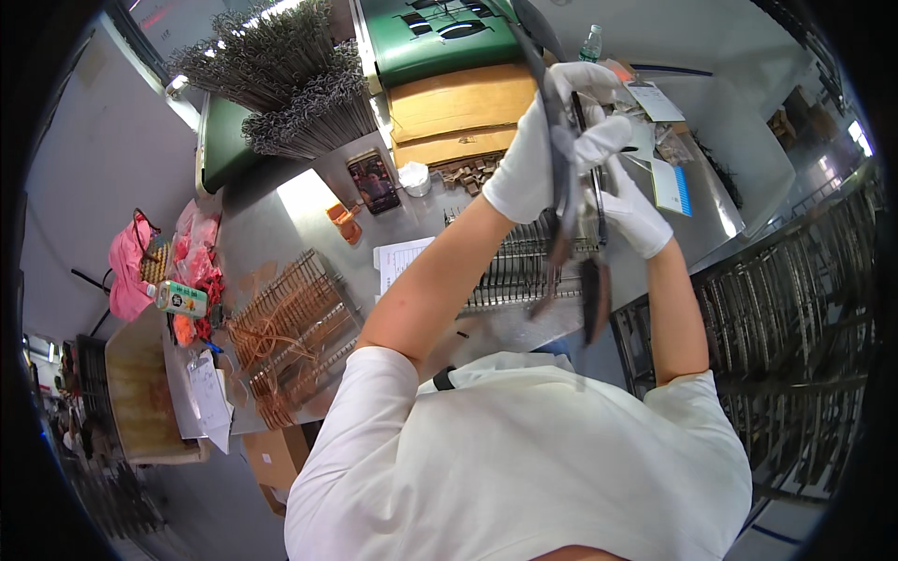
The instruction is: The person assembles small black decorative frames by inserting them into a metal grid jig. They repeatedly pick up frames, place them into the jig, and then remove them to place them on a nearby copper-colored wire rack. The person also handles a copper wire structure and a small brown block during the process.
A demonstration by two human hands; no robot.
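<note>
Both my hands wear white gloves and are raised close together over the right part of the table. My left hand (529,161) is closed around a dark eyeglass frame (564,173), its fingers bent over at the top. My right hand (629,208) is closed on the same frame from the other side, thumb and fingers pinched near its thin dark bar. Long dark pieces with brownish, rounded ends hang below the hands, blurred. Part of the frame is hidden behind the gloves. Beneath, a metal rack (524,271) with rows of slots stands on the table.
Brown frames lie in a rack (281,327) at the left. Bundled wire hooks (309,112) and a green conveyor (440,42) with black frames stand behind. A phone (372,180), an orange tool (344,224) and a bottle (180,299) are on the table; slatted racks (767,318) stand right.
</note>
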